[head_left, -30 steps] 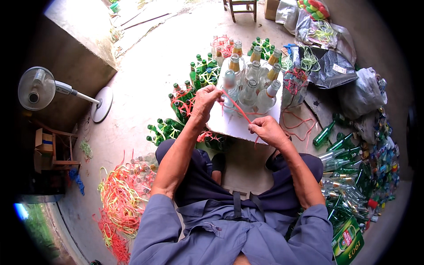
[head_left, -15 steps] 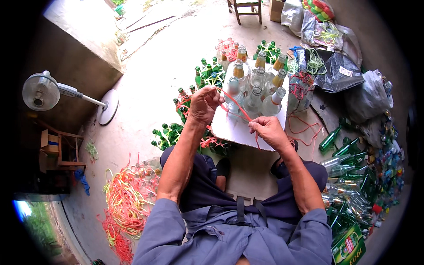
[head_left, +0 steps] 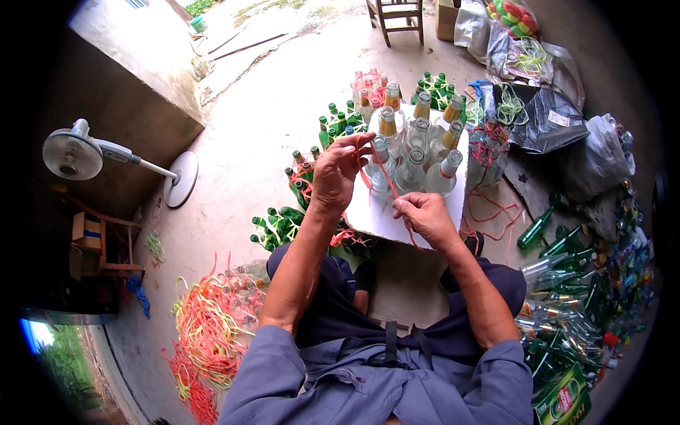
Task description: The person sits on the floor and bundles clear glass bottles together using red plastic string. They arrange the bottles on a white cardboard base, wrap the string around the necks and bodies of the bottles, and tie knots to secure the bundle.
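Observation:
A thin red plastic string (head_left: 383,172) runs between my two hands in front of a group of clear glass bottles (head_left: 410,174). The bottles stand upright, packed together on a white board (head_left: 375,218); some have gold-coloured necks. My left hand (head_left: 336,176) is raised at the board's left edge, its thumb and fingertips closed on the upper part of the string, where a loop hangs. Lower, by the board's near edge, my right hand (head_left: 428,217) pinches the string between thumb and forefinger. A loose tail drops below that hand.
Green bottles tied with string (head_left: 278,225) stand left of and behind the board. A tangled red and yellow string heap (head_left: 211,322) lies at left, near a fan (head_left: 74,154). Loose bottles (head_left: 559,304) pile up at right; black sheeting (head_left: 538,117) lies behind.
My hands have come closer together sideways, and the string between them now hangs more steeply. The left hand has turned, its fingers pointing further right. The view has shifted slightly.

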Motion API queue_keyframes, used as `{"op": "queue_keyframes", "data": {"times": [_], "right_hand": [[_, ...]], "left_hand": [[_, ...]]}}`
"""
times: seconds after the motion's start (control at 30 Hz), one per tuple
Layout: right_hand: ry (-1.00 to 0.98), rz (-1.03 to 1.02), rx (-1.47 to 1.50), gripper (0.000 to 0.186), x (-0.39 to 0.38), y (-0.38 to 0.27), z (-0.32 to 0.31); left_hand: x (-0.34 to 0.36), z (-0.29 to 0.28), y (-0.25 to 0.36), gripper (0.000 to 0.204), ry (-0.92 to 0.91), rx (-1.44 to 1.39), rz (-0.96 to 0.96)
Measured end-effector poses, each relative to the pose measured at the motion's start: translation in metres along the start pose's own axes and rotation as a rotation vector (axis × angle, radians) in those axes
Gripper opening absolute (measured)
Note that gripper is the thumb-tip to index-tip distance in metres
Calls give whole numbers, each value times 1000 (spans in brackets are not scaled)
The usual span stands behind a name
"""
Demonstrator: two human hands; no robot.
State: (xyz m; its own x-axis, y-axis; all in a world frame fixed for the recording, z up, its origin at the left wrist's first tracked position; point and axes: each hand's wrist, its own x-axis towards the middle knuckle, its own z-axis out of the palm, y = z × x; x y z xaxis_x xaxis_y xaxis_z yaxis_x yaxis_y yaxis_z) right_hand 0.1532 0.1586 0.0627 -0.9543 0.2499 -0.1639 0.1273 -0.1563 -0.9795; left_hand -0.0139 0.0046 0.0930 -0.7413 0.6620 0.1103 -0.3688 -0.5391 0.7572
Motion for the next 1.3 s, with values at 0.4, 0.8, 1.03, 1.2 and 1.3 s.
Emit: {"op": "queue_keyframes", "data": {"times": [0.4,0.8,1.03,1.2,1.3], "right_hand": [[-27,-42,-11,21,0,2,6],[-10,2,23,27,-5,6,7],[-15,-33,32,31,-11,2,8],[-71,45,35,32,-23,-12,9],[-115,31,32,31,-27,-17,8]], "left_hand": [[1,26,-7,27,112,939,395],[17,35,-3,25,-50,1527,740],[23,33,-5,25,-37,1457,568],[21,34,-7,26,-7,1440,509],[18,39,-10,25,75,1329,435]]}}
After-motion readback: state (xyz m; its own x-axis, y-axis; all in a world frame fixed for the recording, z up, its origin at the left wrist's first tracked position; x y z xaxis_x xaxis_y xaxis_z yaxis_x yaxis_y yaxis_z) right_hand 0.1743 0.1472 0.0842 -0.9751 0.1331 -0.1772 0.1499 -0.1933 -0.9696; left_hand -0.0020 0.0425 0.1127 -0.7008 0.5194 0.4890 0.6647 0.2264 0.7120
